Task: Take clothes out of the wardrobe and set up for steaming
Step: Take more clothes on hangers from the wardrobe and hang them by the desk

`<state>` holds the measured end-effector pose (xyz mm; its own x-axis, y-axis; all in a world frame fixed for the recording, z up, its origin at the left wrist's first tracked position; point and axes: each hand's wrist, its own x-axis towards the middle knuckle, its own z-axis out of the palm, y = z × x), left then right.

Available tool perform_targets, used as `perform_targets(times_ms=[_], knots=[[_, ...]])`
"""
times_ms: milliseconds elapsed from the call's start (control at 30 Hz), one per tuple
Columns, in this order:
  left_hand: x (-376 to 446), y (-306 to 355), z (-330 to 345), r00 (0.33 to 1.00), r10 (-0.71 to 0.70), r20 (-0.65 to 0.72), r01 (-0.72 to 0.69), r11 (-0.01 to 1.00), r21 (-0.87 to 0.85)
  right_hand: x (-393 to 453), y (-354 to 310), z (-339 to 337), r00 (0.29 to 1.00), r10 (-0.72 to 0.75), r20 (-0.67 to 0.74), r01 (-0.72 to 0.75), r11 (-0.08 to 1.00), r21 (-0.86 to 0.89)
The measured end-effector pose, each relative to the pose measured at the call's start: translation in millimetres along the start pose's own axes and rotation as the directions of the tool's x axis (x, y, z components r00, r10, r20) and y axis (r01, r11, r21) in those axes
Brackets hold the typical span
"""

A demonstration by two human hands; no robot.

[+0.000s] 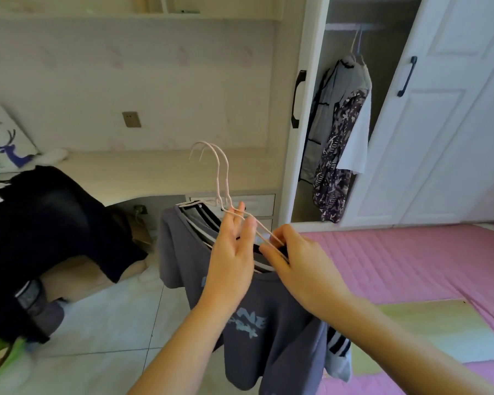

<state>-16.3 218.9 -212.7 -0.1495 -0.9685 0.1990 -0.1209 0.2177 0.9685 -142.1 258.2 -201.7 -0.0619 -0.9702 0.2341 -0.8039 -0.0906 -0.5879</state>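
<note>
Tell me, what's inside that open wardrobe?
Inside the wardrobe, a few garments hang from a rail: a grey top, a dark patterned garment and a white piece. The half-shut door hides the right part.

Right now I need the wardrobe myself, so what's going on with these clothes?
A person is holding hangers carrying a grey T-shirt out in front of them, over the floor beside the pink bed. The left hand has its fingers through the hanger wires, and the right hand pinches them at the shoulder. The wardrobe stands open, with a few garments hanging on its rail.
</note>
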Motion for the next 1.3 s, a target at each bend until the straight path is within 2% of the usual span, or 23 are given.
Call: perform_targets(times_ms=[167, 367, 500, 633, 700, 800, 900, 967, 1067, 1200, 1300], knots=[[-8, -3, -14, 0.998, 0.043, -0.050, -0.037, 0.993, 0.113, 15, -3, 14, 0.985, -0.168, -0.041, 0.160, 0.976, -0.150], [-5, -7, -43, 0.994, 0.055, -0.093, -0.037, 0.981, 0.190, 31, -23, 29, 0.971, -0.232, -0.065, 0.225, 0.970, -0.092], [1, -15, -71, 0.996, 0.049, -0.075, -0.033, 0.978, 0.206, 48, -33, 38, 0.969, -0.244, -0.032, 0.244, 0.970, 0.016], [4, -20, -111, 0.974, 0.044, -0.223, -0.010, 0.988, 0.153, 72, -46, 46, 0.977, -0.212, 0.021, 0.209, 0.972, 0.104], [7, -21, -138, 0.944, 0.087, -0.319, -0.013, 0.974, 0.228, 84, -54, 52, 0.978, -0.199, 0.069, 0.187, 0.972, 0.144], [14, -24, -184, 0.866, 0.240, -0.439, -0.022, 0.895, 0.445, 100, -67, 64, 0.972, -0.212, 0.104, 0.191, 0.965, 0.178], [27, -33, -231, 0.863, 0.335, -0.378, 0.013, 0.733, 0.680, 115, -83, 78, 0.959, -0.259, 0.118, 0.238, 0.957, 0.164], [37, -40, -260, 0.899, 0.301, -0.319, 0.023, 0.695, 0.718, 126, -96, 89, 0.950, -0.288, 0.122, 0.266, 0.949, 0.172], [48, -51, -297, 0.948, 0.214, -0.236, 0.012, 0.716, 0.698, 143, -117, 108, 0.938, -0.330, 0.109, 0.310, 0.936, 0.170], [55, -66, -346, 0.965, 0.083, -0.250, 0.098, 0.769, 0.631, 168, -143, 134, 0.904, -0.422, 0.063, 0.412, 0.902, 0.127], [62, -79, -382, 0.955, 0.049, -0.291, 0.153, 0.761, 0.630, 189, -160, 156, 0.870, -0.493, 0.016, 0.490, 0.867, 0.090]])
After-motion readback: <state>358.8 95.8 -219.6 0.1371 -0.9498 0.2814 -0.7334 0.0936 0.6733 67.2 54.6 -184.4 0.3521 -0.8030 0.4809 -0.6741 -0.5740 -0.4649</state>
